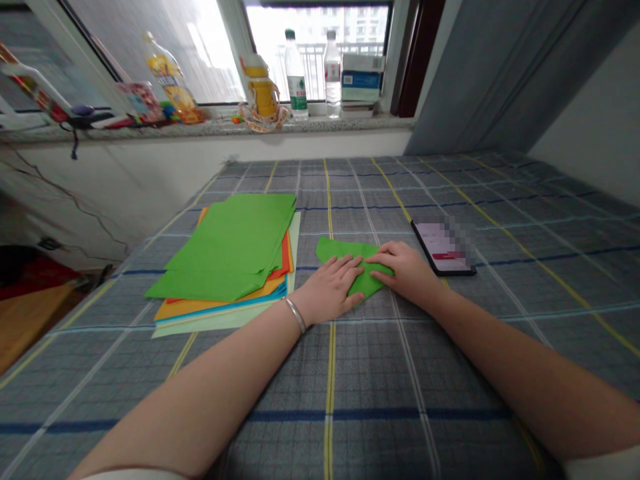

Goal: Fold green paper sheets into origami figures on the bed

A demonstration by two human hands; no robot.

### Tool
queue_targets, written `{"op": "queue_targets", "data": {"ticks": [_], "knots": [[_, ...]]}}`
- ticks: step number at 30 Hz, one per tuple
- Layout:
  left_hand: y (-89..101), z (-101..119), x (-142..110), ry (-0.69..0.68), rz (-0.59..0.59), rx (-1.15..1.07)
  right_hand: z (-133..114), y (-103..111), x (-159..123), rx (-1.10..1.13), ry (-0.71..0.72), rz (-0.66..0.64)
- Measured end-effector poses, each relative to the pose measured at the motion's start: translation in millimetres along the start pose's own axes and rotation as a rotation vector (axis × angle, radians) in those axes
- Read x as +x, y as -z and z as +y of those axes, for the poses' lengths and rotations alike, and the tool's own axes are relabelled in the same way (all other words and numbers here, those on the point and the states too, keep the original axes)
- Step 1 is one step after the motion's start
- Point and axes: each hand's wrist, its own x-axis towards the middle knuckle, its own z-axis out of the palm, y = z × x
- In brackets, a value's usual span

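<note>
A folded piece of green paper (367,285) lies on the checked cloth between my two hands, partly covered by them. My left hand (330,287), with a silver bangle at the wrist, rests flat over its left and middle part, fingers stretched out. At the paper's right end, my right hand (403,267) has its fingers bent and thumb tucked below them, gripping the edge. Left of my hands is a stack of coloured sheets, with green paper sheets (235,233) on top and orange, red, blue and pale green edges showing beneath.
A phone (443,248) with a lit, partly blurred screen lies right of my right hand. The checked cloth (370,387) covers the wide surface. Along the windowsill (200,130) stand bottles, a yellow flask (263,90) and stacked boxes (361,80). A grey curtain (475,73) hangs at right.
</note>
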Motion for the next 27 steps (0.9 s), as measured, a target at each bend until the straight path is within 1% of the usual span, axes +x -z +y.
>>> {"op": "queue_targets", "data": {"ticks": [1, 3, 4, 6, 8, 11, 14, 19, 27], "knots": [[0.3, 0, 0, 0.003, 0.0, 0.008, 0, 3, -1, -0.003, 0.048, 0.027], [0.9, 1, 0, 0.003, 0.0, 0.017, -2, 10, -3, 0.01, 0.163, 0.034], [1.1, 1, -1, 0.001, 0.002, 0.018, -5, 14, -4, 0.025, 0.231, 0.014], [1.4, 1, -1, -0.006, 0.008, 0.015, -14, 21, -5, 0.043, 0.361, -0.085], [1.7, 1, -2, -0.007, 0.017, 0.011, -25, 27, -5, 0.02, 0.42, -0.163], [2.2, 0, -1, -0.003, 0.02, 0.006, -39, 33, -5, -0.077, 0.387, -0.259], [2.3, 0, -1, -0.004, 0.026, 0.004, -48, 37, -5, -0.172, 0.356, -0.312], [1.4, -1, -1, -0.005, 0.034, 0.006, -55, 40, -8, -0.267, 0.247, -0.351], [4.1, 1, 0, 0.001, 0.024, 0.009, -55, 41, -11, -0.343, 0.099, -0.38]]}}
